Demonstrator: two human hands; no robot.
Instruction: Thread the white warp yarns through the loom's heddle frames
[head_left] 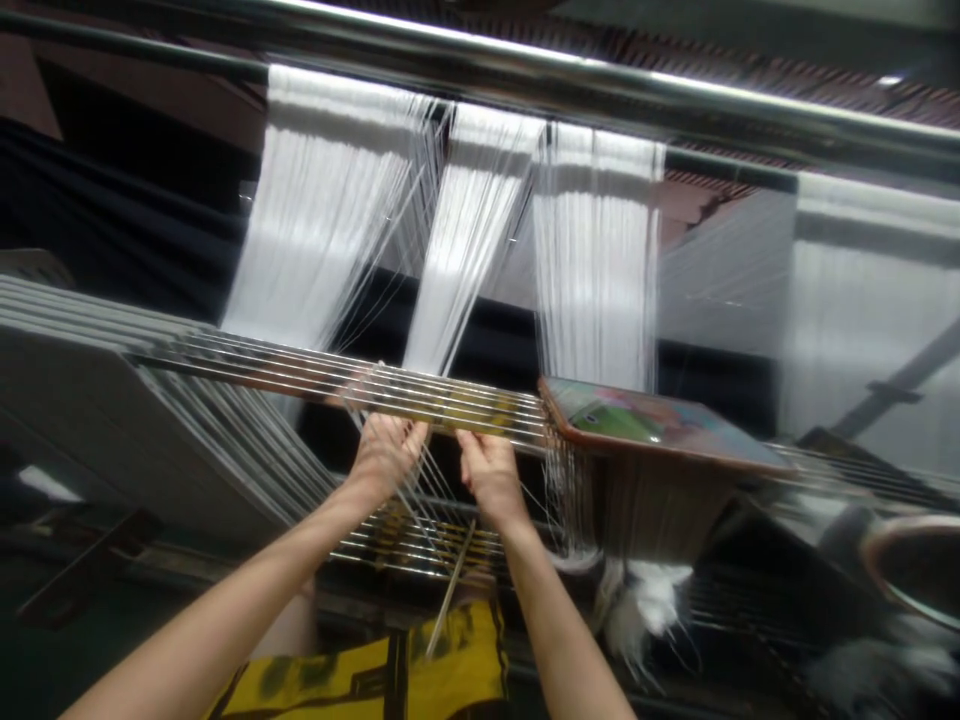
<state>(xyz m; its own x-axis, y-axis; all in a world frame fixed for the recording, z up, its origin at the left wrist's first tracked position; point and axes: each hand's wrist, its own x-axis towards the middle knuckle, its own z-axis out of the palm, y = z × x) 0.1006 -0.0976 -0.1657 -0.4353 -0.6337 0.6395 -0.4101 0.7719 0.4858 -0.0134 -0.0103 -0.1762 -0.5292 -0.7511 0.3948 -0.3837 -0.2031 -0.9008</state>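
two hands are reaching up over a yellow shirt (442, 665), the left hand (386, 455) and right hand (489, 477) curling their fingers (397, 430) among loose threads (439, 525) just below the metal rods (337, 388), though whether they are gripping any is unclear. a thin needle (450, 590) is dangling close by, and a tablet (660, 425) is lying on the rods, so a careless tug could be snagging the white thread sheets (469, 240) beyond or tipping it off.

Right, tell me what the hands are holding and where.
The left hand and right hand seem to pinch white threads just below the metal rods.
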